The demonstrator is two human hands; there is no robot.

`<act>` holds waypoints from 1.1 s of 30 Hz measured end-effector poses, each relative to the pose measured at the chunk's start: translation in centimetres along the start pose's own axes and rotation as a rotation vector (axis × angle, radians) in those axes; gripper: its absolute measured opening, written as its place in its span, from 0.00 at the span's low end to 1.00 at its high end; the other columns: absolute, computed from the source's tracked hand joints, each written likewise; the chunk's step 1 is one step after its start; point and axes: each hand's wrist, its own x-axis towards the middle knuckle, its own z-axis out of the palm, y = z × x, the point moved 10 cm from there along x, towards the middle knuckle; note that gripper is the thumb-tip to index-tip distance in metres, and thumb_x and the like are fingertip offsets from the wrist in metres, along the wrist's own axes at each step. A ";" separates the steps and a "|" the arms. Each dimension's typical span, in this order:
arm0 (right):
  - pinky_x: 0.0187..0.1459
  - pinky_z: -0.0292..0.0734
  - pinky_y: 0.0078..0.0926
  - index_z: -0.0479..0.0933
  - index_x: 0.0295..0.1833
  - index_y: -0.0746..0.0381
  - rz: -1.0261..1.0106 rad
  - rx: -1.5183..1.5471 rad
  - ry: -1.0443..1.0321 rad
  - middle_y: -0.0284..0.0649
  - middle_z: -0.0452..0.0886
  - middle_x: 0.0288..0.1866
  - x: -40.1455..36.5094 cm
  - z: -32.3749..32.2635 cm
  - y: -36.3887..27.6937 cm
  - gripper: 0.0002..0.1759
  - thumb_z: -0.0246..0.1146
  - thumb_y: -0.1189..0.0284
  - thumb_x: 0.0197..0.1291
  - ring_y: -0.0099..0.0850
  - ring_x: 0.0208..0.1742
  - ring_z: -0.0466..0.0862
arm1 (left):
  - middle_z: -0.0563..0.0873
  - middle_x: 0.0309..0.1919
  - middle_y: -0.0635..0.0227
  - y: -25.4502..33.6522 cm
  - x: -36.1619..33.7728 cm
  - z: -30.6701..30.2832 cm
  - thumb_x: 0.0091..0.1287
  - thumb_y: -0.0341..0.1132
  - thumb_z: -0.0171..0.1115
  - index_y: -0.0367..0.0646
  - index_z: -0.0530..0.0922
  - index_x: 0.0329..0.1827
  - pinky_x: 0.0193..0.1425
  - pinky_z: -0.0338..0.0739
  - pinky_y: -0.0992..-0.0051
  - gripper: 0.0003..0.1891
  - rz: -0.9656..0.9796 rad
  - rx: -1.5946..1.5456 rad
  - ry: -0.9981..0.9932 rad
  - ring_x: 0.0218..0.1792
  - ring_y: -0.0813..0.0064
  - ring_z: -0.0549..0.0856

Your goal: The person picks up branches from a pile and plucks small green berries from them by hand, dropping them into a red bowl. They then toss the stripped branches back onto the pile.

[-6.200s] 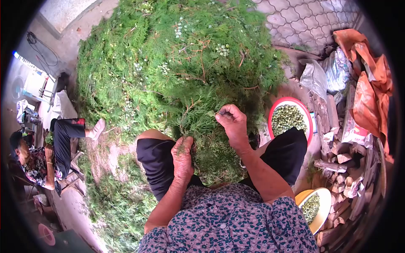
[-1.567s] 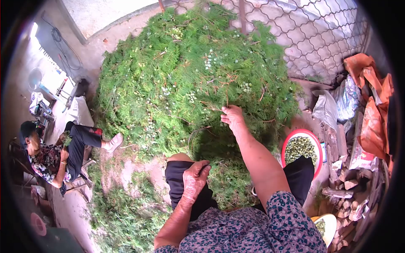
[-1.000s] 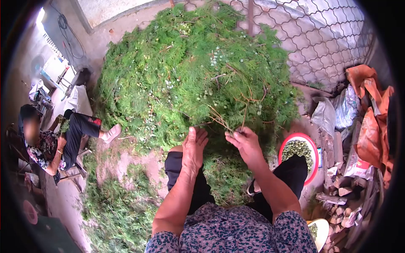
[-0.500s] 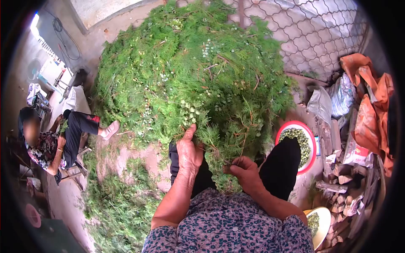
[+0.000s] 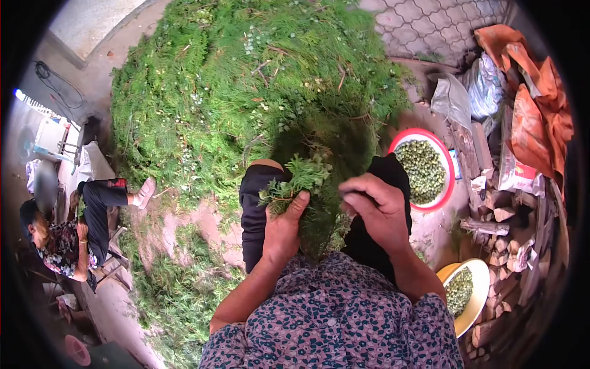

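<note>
- The left hand (image 5: 283, 230) is clenched round a feathery green sprig (image 5: 298, 178), held over the lap between the knees.
- The right hand (image 5: 376, 212) curls beside it; I cannot tell if it grips anything.
- A round red-rimmed bowl (image 5: 410, 134) holds pebbly green berries.
- Half a second ago both hands were nearer the shaggy pile (image 5: 246, 80).
</note>
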 end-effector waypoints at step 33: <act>0.34 0.72 0.25 0.75 0.49 0.63 0.071 0.051 -0.308 0.40 0.75 0.37 3.8 4.4 2.1 0.12 0.57 0.78 0.58 0.30 0.30 0.77 | 0.84 0.36 0.65 3.8 -0.6 0.9 0.66 0.31 0.57 0.32 0.78 0.47 0.41 0.73 0.81 0.11 0.371 0.459 0.041 0.36 0.82 0.78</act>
